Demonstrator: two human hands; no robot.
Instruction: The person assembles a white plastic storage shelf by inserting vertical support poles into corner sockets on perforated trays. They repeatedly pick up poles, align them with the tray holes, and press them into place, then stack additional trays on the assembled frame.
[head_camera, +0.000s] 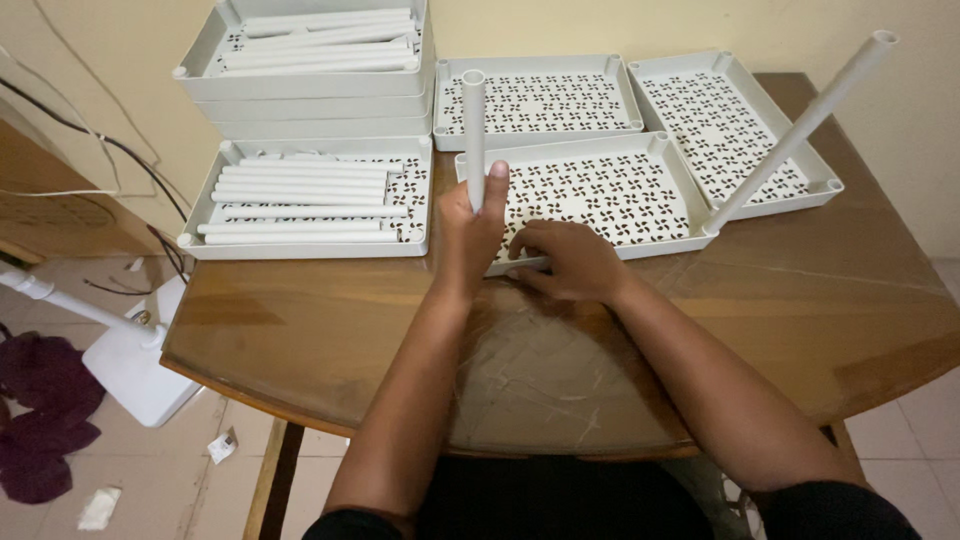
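Perforated tray (610, 195), white plastic with a pinwheel cut-out pattern, lies flat on the wooden table (330, 330) directly ahead of you, its near edge under your hands. Your right hand (570, 260) rests palm down on the tray's near left rim, fingers curled over the edge and pressing it; it grips nothing else. Your left hand (470, 225) is closed around the lower end of a white tube (474, 130), holding it upright at the tray's near left corner. A second white tube (800, 125) already stands in the tray's near right corner socket and leans outward to the right.

Left of your hands, a tray of loose tubes (310, 200) sits on the table, its tubes lying side by side lengthwise. Behind it, a stack of trays (310, 70) rises higher, and the top tray also holds loose tubes.

Beyond the tray you are working on, two empty perforated trays lie flat: a rear centre tray (540, 100) and a rear right tray (735, 130), which is set at an angle near the table's far right edge.

On the tiled floor to your left stands a white fan base (130, 365), with dark purple cloth (40, 410) beside it.
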